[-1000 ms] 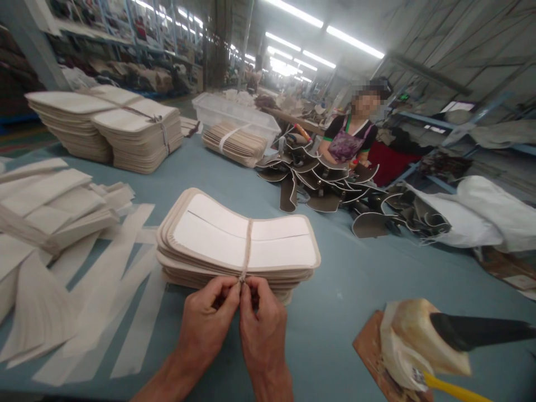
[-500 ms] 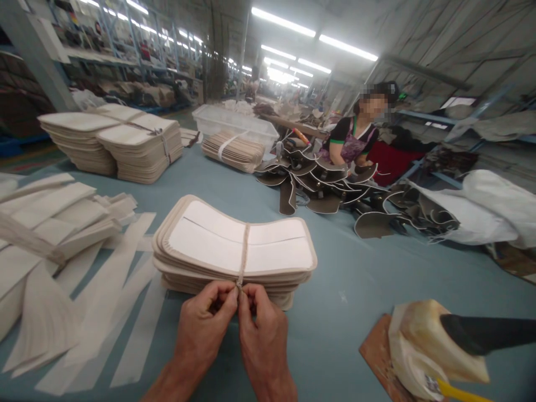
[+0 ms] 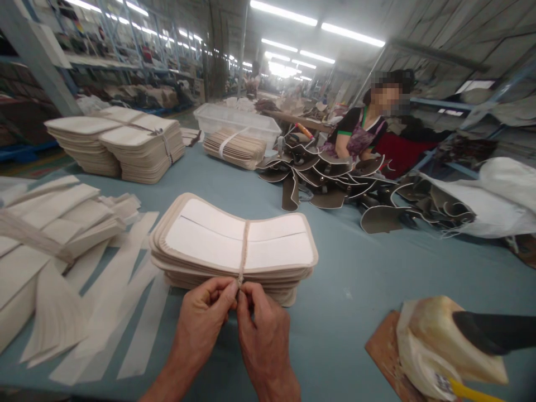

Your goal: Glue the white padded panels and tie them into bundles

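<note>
A stack of beige fabric-edged panels with white faces (image 3: 201, 229) lies on the blue-green table, bowed in the middle. Around its waist runs a tan cloth tie (image 3: 245, 245), knotted at the near side. My left hand (image 3: 205, 318) pinches the tie at the knot between thumb and forefinger. Right beside it, my right hand (image 3: 263, 324) pinches the tie as well, fingers curled. The fingertips nearly meet and cover the loose ends.
Pale strips and a tied bundle (image 3: 62, 223) lie to the left. An iron (image 3: 444, 335) sits front right. Behind are tied stacks (image 3: 142, 145), a clear plastic bin (image 3: 238, 120), a heap of dark curved pieces (image 3: 326, 173) and a co-worker (image 3: 360, 128).
Both hands stay at the knot, with only a slight shift of the fingers. The view has tilted a little, and the co-worker's head has moved right and lower.
</note>
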The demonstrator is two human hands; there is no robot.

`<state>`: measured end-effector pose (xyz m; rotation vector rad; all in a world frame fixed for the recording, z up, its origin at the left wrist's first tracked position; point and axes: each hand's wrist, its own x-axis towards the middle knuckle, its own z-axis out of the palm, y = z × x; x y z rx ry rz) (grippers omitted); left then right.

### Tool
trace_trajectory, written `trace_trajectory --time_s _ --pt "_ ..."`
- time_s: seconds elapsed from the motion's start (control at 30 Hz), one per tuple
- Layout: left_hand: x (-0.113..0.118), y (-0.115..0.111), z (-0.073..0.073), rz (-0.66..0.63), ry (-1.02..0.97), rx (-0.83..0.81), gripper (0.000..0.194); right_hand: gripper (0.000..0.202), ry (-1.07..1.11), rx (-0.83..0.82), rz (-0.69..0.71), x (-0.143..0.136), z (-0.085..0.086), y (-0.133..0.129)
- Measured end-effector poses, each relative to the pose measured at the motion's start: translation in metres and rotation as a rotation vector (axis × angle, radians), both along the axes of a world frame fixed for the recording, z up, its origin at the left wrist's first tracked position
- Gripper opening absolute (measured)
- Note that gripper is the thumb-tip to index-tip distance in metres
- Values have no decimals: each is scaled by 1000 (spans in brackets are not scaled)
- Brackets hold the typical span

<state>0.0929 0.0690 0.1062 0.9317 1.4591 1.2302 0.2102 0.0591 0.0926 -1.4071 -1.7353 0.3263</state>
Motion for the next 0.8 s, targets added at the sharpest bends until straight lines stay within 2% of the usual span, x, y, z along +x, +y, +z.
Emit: trace_trajectory --time_s 0.17,0.3,0.43,0.57,0.63,0.8 --pt "-1 1 0 -22 40 60 34 28 2 4 21 0 2 -2" --pt "-3 0 -3 -67 105 79 35 30 -45 47 -9 1 3 -4" --pt "-9 -2 -4 -108 247 130 36 34 -111 103 -65 -1 3 -4" --pt "-18 -3 2 -190 386 161 35 30 -80 127 -95 -6 0 -5" --pt "-22 -1 7 -237 355 121 36 27 -46 131 -93 -9 -2 -6" --pt "-19 4 21 -299 104 -36 36 23 78 174 -79 -14 -10 -6"
